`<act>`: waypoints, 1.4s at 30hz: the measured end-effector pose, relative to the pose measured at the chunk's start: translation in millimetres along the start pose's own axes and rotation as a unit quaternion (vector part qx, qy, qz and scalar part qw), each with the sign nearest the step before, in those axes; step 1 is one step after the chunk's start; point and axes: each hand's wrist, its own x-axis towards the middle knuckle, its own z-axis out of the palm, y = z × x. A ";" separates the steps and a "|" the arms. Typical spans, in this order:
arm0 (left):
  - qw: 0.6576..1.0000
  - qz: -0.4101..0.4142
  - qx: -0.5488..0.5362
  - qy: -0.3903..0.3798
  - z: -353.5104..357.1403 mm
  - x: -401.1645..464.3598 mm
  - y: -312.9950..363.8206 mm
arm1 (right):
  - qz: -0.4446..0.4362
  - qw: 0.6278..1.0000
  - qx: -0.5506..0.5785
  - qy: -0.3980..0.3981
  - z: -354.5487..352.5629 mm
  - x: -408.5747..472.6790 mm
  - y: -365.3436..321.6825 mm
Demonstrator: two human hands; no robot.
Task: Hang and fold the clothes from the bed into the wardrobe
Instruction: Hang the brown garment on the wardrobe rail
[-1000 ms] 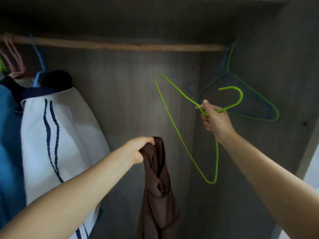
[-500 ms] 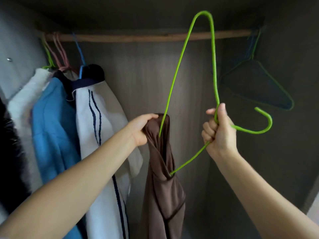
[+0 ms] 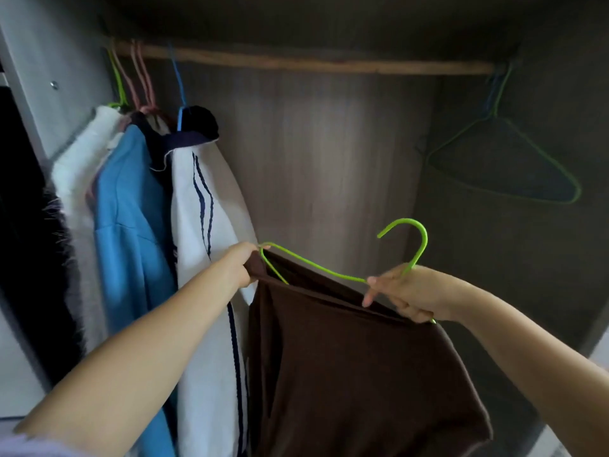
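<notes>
Brown cloth is what we are holding up in front of the open wardrobe (image 3: 329,153): a brown garment (image 3: 356,357) that is hanging from a green wire hanger (image 3: 316,265) below the wooden rail (image 3: 296,62). Our left hand (image 3: 242,263) is pinching the garment's upper edge together with the hanger's left end, fingers curled tight around both. Our right hand (image 3: 407,293) is gripping the hanger at the base of its hook, most fingers closed on the wire while one finger is pointing down onto the garment's top edge. The hook is standing free in the air, well under the rail. To the left, a white garment with dark stripes (image 3: 204,206), a blue garment (image 3: 128,212) and a white fuzzy one (image 3: 75,179) are hanging from the rail. At the far right, an empty green hanger (image 3: 507,163) is hanging from the rail against the wardrobe's side wall.
</notes>
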 end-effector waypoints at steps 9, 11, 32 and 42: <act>0.845 0.288 0.426 -0.147 73.7 -24.3 -27.2 | 0.067 0.993 0.096 0.016 -4.8 -1.9 -11.8; 0.855 0.265 0.401 -0.195 82.2 -33.1 -22.8 | 0.096 0.987 0.130 0.002 -4.1 0.8 -16.5; 0.843 0.390 0.363 0.074 38.5 -100.6 76.5 | -0.261 0.956 -0.074 0.111 1.4 113.6 -236.5; 0.774 0.275 0.536 0.195 22.0 -81.8 164.5 | -0.271 0.942 -0.164 0.107 15.7 189.7 -339.2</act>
